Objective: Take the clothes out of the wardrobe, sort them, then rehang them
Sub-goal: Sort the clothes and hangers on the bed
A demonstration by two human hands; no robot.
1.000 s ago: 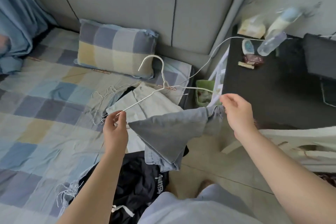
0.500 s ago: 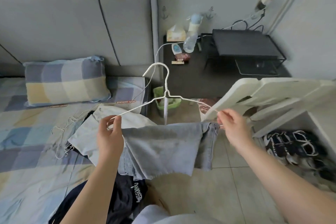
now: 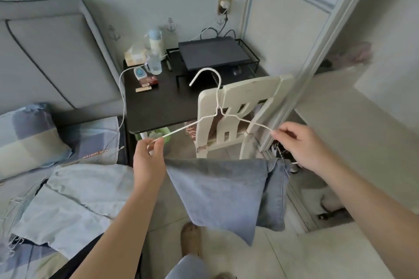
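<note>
Left hand pinches left end of white wire hanger. Jeans draped over bottom bar, held in air before cream chair. Judged soft, fairly heavy, likely to slide on thin springy wire; hold wire ends or hook. Faded grey-blue denim, folded, corner hanging low. Right hand pinches right end.

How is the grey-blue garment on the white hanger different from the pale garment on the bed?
The grey-blue garment hangs folded over the white hanger, above the floor; the pale garment lies spread on the bed. The grey-blue garment is darker than the pale garment. The left hand and right hand hold the hanger's ends, carrying the grey-blue garment; neither touches the pale garment. Both are cloth.
</note>
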